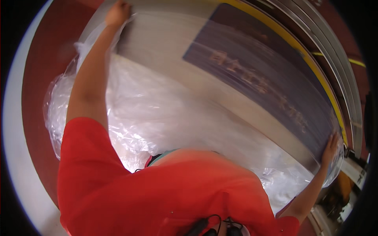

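Note:
A large sheet of clear plastic film (pixel 157 106) spreads in front of my body, wrinkled and shiny. It lies against a big pale grey board (pixel 157 43) with a dark blue panel (pixel 256 59) bearing lettering. Both my arms are stretched wide apart. My left hand (pixel 118 15) is closed in a fist on the film's edge at the far left, near the board's upper end. At the right, my right hand (pixel 330 149) has its fingers together around the film's edge, beside the board's right end. Blur softens the finger details.
A yellow strip (pixel 315 67) borders the board's far side. Beyond it runs a curved-looking metal rail (pixel 334 59). The floor is dark red (pixel 37 118) with a white band (pixel 15 129) at the left. Equipment (pixel 346 188) stands at the lower right.

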